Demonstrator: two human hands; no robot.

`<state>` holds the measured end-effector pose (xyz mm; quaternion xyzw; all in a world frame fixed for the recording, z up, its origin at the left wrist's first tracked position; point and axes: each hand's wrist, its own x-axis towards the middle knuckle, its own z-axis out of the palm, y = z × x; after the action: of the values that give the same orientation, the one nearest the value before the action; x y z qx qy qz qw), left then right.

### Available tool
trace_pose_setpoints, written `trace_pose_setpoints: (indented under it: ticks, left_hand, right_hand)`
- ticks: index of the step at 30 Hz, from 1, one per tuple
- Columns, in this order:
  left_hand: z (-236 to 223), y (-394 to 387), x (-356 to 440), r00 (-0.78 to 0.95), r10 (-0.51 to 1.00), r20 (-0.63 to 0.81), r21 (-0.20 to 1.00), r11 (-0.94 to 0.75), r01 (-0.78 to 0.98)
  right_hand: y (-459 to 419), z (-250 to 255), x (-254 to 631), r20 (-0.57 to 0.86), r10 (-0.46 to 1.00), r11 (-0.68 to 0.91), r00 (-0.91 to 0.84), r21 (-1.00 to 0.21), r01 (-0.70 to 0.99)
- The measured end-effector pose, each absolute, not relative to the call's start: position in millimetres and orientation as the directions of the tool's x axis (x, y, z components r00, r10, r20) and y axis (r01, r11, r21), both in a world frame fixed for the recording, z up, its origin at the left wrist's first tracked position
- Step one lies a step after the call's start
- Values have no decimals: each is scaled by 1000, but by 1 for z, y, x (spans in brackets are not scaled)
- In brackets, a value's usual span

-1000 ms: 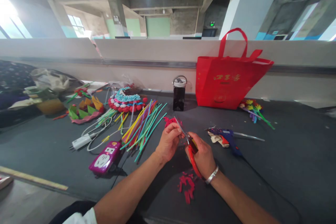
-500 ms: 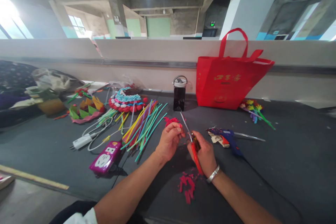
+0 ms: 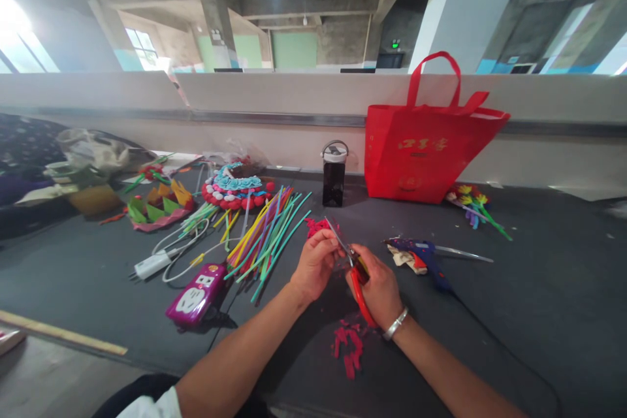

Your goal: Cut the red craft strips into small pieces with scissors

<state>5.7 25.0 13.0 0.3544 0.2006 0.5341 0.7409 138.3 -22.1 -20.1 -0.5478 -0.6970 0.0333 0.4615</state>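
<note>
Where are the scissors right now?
In the head view, just right of centre: the scissors are in the right hand, blades beside the left hand's fingertips, handles just beyond the nearer red scraps.

gold characters point(image 3: 422, 144) on red bag point(image 3: 392, 173), too blurred to read, lit green sign point(image 3: 395, 44), wording too small

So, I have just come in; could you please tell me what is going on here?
The person's right hand holds red-handled scissors, with the blades beside the left hand. The left hand makes a pinch; anything in it is too small to make out. Red scraps lie on the table nearer the person, and a small red pile just beyond the left hand. A glue gun lies to the right, pipe cleaners to the left.
</note>
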Motion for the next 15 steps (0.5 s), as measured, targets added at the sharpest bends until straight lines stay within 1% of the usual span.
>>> trace_pose_setpoints:
  ticks: [8,15]
  left_hand:
    - [13,26,5,342,937,69,755,175,-632]
    - [13,24,6,358,930,76,745,186,-640]
  right_hand:
    - [-22,-20,139,579,815,367,17,-540,757]
    - [-23,-21,138,590,806,371,44,-562,739]
